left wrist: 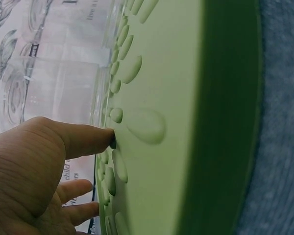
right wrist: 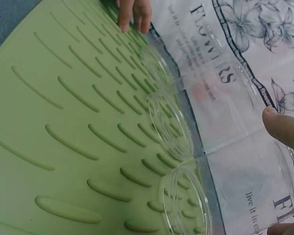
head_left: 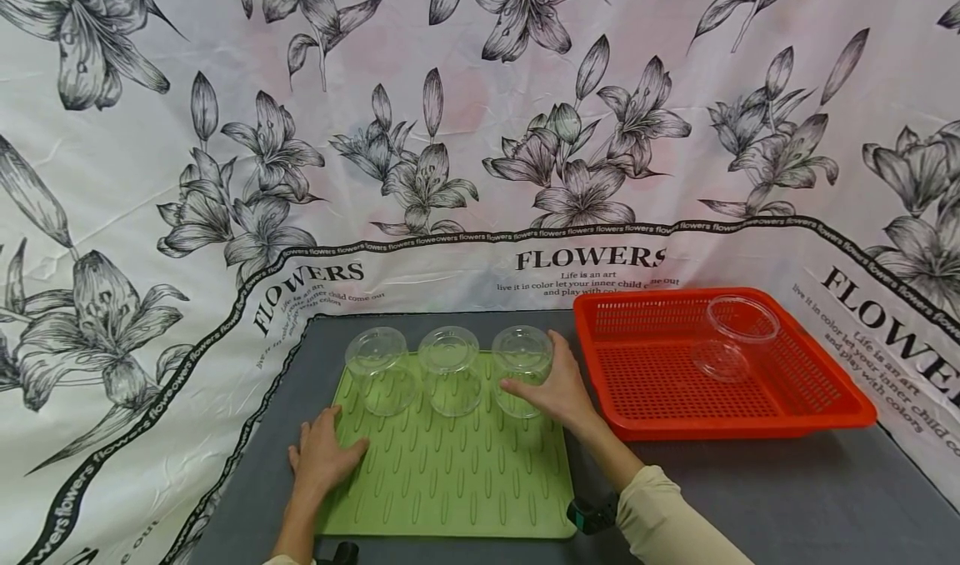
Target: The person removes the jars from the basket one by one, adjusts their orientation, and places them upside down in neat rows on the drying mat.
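Observation:
Three clear plastic cups stand upside down in a row at the far part of a green ridged mat [head_left: 450, 482]: a left cup [head_left: 382, 382], a middle cup [head_left: 450, 382] and a right cup [head_left: 519, 357]. My right hand [head_left: 558, 390] grips the right cup, thumb on the near side and fingers behind it. In the right wrist view, the rim of that cup [right wrist: 188, 196] is down at the mat. My left hand [head_left: 324, 448] rests at the mat's left edge with fingers spread. Its thumb [left wrist: 88, 139] touches the ridged surface in the left wrist view.
A red plastic basket [head_left: 615, 427] with a mesh bottom stands on the grey table [head_left: 720, 498], right of the mat. Another clear cup [head_left: 742, 319] is inside it. Behind the table hangs a white flower-printed cloth [head_left: 465, 273]. Both wrists wear dark bands.

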Motion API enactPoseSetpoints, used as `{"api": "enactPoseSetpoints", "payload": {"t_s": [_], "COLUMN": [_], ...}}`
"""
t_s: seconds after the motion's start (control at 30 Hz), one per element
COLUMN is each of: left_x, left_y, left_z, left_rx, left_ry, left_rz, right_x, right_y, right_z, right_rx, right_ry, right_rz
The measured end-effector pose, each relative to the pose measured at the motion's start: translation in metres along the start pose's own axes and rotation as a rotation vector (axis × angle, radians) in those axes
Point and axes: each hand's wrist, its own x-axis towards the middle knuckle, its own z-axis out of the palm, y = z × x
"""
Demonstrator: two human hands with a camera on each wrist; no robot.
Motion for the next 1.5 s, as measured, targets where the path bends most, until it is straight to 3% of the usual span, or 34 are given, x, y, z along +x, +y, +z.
{"api": "enactPoseSetpoints", "payload": {"t_s": [0.67,1.0,1.27,1.5], "left_x": [0.000,-0.001,-0.001,-0.001], "left_y": [-0.003,-0.001,-0.002,0.000], "left_z": [0.001,0.001,0.001,0.001], "left_rx": [-0.010,0.000,-0.008,-0.010], "left_ry": [-0.015,-0.003,-0.009,-0.017], "left_rz": [-0.006,-0.003,0.004,0.008], "right_x": [-0.002,0.000,0.004,0.008], "right_y": [-0.020,-0.020,-0.019,-0.017], "right_z": [-0.010,-0.018,-0.033,-0.052], "right_rx": [0.030,0.064,0.140,0.174], "right_ry": [0.068,0.069,0.120,0.163], "right_rz": [-0.059,-0.036,-0.105,-0.102]}}
